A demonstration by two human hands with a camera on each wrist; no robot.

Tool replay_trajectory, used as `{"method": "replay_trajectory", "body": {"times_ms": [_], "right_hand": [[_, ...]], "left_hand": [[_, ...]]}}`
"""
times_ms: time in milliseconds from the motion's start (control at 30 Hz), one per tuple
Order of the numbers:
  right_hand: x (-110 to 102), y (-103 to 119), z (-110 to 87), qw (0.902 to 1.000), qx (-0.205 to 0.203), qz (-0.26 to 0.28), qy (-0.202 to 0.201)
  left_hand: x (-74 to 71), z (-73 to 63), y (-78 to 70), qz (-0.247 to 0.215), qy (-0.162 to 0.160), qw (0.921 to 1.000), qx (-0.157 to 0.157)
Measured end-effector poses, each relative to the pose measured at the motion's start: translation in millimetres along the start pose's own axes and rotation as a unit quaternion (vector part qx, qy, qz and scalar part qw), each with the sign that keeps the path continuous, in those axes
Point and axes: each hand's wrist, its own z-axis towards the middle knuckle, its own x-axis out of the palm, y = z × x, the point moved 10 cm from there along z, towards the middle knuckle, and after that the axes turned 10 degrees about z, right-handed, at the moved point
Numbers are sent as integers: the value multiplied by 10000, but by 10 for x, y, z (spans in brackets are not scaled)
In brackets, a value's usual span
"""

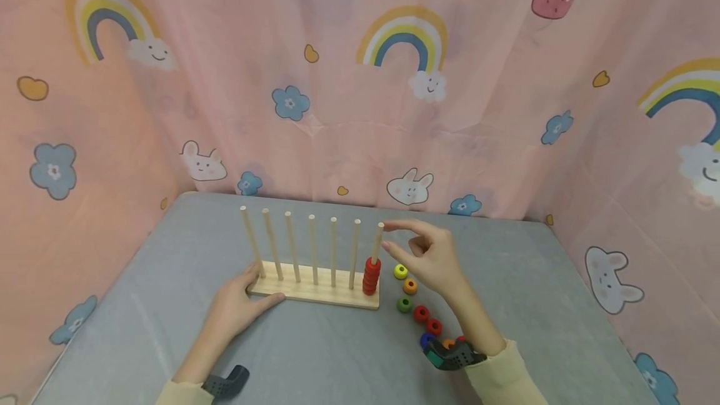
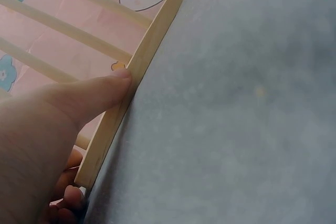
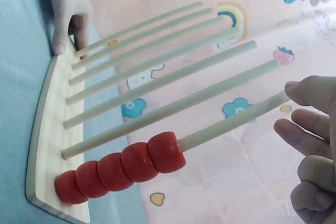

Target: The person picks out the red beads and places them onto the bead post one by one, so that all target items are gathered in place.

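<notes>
A wooden base [image 1: 326, 292] carries a row of several upright pegs. Several red beads [image 1: 371, 275] are stacked at the foot of the rightmost peg [image 1: 379, 249]. My right hand [image 1: 388, 236] hovers at that peg's top with relaxed, spread fingers and holds nothing; in the right wrist view the fingertips [image 3: 302, 90] are just off the peg's end [image 3: 231, 124], above the red beads [image 3: 123, 166]. My left hand [image 1: 247, 292] grips the base's left end, its thumb [image 2: 94, 95] pressed on the front edge [image 2: 142, 66].
Loose beads lie in a line on the grey table right of the base: yellow [image 1: 400, 271], orange [image 1: 410, 286], green [image 1: 404, 304], two red [image 1: 420, 313], then blue [image 1: 426, 339]. Pink patterned curtains [image 1: 360, 111] enclose the table on three sides.
</notes>
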Motion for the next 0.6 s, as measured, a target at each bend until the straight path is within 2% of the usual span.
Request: {"method": "replay_trajectory", "body": {"times_ms": [267, 600], "right_hand": [[-128, -69, -124, 9999, 59, -37, -100], [-390, -185, -412, 9986, 213, -236, -416]], "left_hand": [[-11, 0, -3, 51, -2, 10000, -25], [10, 9, 23, 17, 33, 10000, -45]]}}
